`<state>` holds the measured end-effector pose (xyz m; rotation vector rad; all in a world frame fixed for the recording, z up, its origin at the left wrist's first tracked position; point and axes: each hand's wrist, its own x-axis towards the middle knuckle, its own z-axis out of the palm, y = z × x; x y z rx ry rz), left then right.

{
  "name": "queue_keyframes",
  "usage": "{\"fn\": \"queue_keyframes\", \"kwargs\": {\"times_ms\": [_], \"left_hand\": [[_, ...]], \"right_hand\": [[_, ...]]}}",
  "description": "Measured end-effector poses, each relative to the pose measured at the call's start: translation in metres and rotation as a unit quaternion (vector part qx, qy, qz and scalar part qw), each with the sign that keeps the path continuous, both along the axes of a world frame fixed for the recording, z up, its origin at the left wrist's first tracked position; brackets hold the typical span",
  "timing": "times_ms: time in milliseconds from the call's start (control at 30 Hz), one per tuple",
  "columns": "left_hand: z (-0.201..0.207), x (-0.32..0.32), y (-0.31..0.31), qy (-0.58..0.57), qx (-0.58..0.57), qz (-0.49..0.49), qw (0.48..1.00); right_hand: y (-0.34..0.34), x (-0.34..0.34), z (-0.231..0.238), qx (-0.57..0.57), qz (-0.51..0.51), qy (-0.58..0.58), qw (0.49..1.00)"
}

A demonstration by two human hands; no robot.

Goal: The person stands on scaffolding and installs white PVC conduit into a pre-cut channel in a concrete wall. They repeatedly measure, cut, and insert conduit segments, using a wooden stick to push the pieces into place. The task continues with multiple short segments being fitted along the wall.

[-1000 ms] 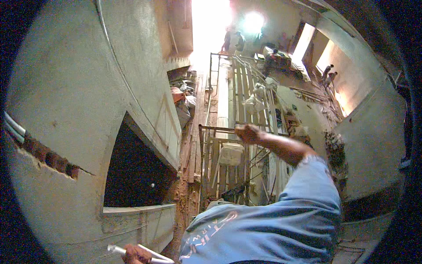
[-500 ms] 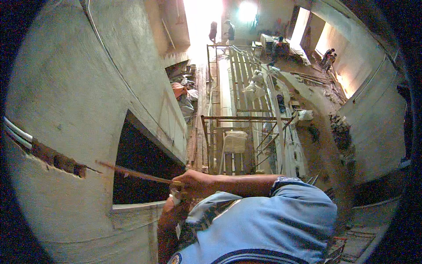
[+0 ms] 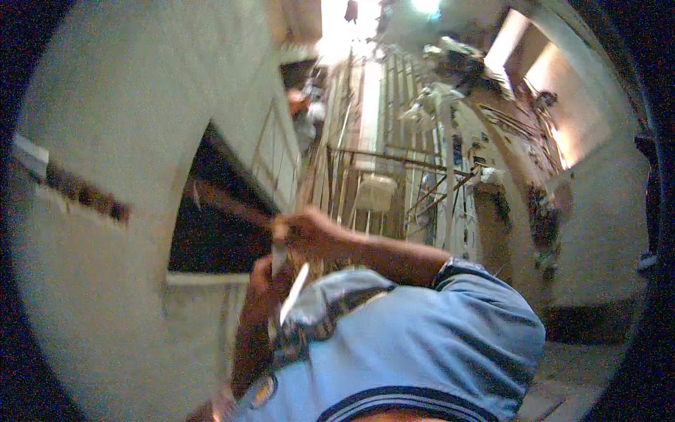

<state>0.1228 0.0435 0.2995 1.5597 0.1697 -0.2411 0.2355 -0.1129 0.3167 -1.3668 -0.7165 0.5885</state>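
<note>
My right hand (image 3: 309, 233) is closed around the near end of a long thin brown strip (image 3: 235, 207), blurred, which points left across the dark wall opening. A yellowish bit shows at the grip. Just below, my left hand (image 3: 262, 276) is closed on a narrow white piece (image 3: 278, 257), which rises to the underside of my right hand. Whether it is a pipe I cannot tell. A second white strip (image 3: 294, 293) slants beside my left hand, against my blue shirt (image 3: 422, 330). Motion smears the fingers of both hands.
The plastered wall (image 3: 105, 232) on my left has a dark opening (image 3: 218, 232) and a rough chased groove (image 3: 84, 193) with white pipe at its end. Ahead and below stand rusty scaffold frames (image 3: 401, 158) with planks and a pale container (image 3: 376, 191). Rubble lies at right.
My view has tilted and swung, and the surroundings are more blurred. Both hands sit higher in the picture. The brown strip now lies across the opening instead of reaching past its left edge.
</note>
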Motion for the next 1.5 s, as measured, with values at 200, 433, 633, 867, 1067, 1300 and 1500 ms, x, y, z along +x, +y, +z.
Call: {"fn": "queue_keyframes", "kwargs": {"times_ms": [200, 433, 633, 867, 1067, 1300, 1500], "left_hand": [[0.017, -0.006, -0.01, 0.003, -0.052, 0.019, 0.998], [0.029, -0.011, -0.002, 0.008, -0.113, 0.089, 0.99], [0.022, -0.015, 0.01, -0.001, -0.14, 0.045, 0.989], [0.032, -0.017, -0.001, 0.008, -0.103, 0.076, 0.992], [0.012, -0.028, 0.003, -0.019, 0.037, 0.07, 0.997], [0.016, -0.028, -0.029, -0.089, 0.202, 0.237, 0.946], [0.035, -0.076, 0.057, -0.064, 0.027, 0.297, 0.952]], "right_hand": [[0.005, -0.013, 0.013, 0.027, 0.019, 0.301, 0.953], [-0.007, -0.006, 0.022, -0.121, -0.066, -0.203, 0.969], [-0.017, -0.003, 0.004, -0.171, 0.023, -0.339, 0.925], [-0.011, -0.005, -0.003, -0.126, 0.02, -0.364, 0.923], [-0.015, -0.008, -0.009, -0.17, 0.053, -0.213, 0.96], [-0.053, 0.036, -0.123, -0.196, 0.0, 0.21, 0.958], [-0.164, 0.045, -0.207, -0.375, -0.016, -0.242, 0.895]]}}
